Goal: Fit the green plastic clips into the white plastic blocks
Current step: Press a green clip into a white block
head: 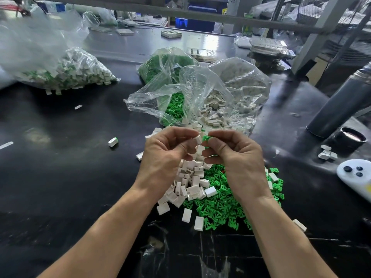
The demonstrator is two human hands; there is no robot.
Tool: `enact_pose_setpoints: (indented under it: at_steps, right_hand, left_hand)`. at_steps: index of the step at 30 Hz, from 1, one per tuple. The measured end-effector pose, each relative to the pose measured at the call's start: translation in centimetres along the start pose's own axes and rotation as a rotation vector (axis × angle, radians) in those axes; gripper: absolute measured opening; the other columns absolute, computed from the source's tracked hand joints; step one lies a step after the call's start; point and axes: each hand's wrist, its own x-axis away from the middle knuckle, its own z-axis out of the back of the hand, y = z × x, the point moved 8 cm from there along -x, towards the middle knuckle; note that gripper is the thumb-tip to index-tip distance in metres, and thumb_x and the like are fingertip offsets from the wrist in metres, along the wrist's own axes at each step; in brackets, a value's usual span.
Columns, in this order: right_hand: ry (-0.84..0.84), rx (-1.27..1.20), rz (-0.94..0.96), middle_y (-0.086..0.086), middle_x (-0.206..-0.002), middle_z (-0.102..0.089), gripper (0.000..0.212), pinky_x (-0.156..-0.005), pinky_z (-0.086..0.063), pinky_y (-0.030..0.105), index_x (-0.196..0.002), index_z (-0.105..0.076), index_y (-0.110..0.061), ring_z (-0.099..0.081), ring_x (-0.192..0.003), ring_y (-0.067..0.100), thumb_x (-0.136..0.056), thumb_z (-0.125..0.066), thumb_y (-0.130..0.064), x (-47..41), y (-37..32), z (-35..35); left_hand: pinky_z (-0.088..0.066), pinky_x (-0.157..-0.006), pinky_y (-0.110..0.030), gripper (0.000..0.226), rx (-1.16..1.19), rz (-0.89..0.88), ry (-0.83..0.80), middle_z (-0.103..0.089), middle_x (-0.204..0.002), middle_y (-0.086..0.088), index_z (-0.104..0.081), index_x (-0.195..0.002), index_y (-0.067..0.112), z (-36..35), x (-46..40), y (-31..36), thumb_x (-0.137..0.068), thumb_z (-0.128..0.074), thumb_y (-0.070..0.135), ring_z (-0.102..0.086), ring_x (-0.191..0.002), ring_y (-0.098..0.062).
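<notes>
From the head camera, both hands meet above the middle of the bench [60,157]. The left hand [166,155] pinches a white block [197,139] between thumb and forefinger; the right hand [234,155] pinches a green clip [205,138] the same way, its other fingers [210,152] loosely curled below. Clip and block sit side by side, touching or nearly so, the clip just to the right of the block; the coming push looks like a short sideways one, right toward left. Which way the clip's long axis points, and whether its tip has entered the block's slot, is too small to tell. Nothing stands between the two parts. Below the hands lie a pile of blocks [190,181] and, toward the near right, a heap of clips [224,201], touching each other. Behind the hands an open clear bag [190,93] spills more of both. A finished piece [112,142] lies alone to the left, and a bag of finished pieces [66,73] sits at the far left. A grey cylinder [339,105] stands at the right edge.
</notes>
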Motion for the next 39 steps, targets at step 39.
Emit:
enact_pose_setpoints:
  at_steps: [39]
  right_hand:
    - [-0.052,0.172,0.094,0.002,-0.087,-0.074,0.013,-0.059,-0.058,0.025,-0.102,-0.072,-0.016,-0.071,-0.072,0.015,-0.096,-0.07,-0.005,0.7,-0.5,-0.8]
  left_hand:
    - [-0.058,-0.075,-0.022,0.022,-0.215,-0.105,-0.038,-0.075,-0.094,0.006,-0.075,-0.099,0.025,-0.6,0.2,0.6,-0.089,-0.077,0.006,-0.071,-0.085,-0.009]
